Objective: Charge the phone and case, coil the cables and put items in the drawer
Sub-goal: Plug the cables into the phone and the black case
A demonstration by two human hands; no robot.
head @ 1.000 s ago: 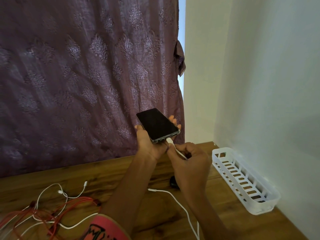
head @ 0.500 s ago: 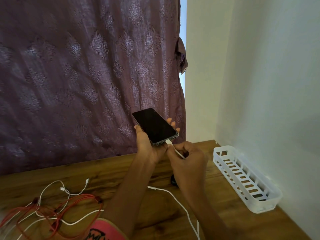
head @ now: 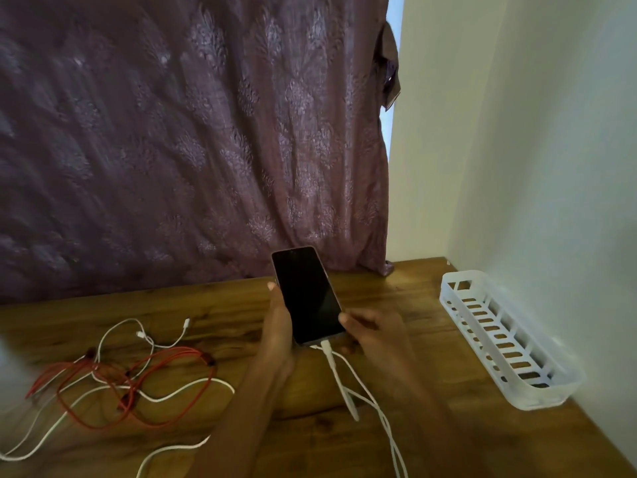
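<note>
A purple patterned fabric curtain (head: 172, 150) fills the upper left and centre of the frame, above a brown wood-grain tabletop (head: 431, 426). A white slotted plastic basket (head: 537, 401) lies at the right against the pale wall. At lower left sprawls a tangle of loose red cable (head: 165, 360) and thin white cables (head: 113, 391). At centre, held above the table, is the black-screened rectangular phone (head: 306, 298). Its long axis is near vertical in the frame, the top end leaning slightly left toward the curtain and the port end toward the lower edge, where a white charging cable (head: 331, 357) is plugged in. The left hand (head: 279, 326) grasps the phone's left edge, thumb up along it. The right hand (head: 375, 332) is blurred, its thumb at the phone's lower right edge and its fingers curled. Whether it is grasping anything cannot be told.
</note>
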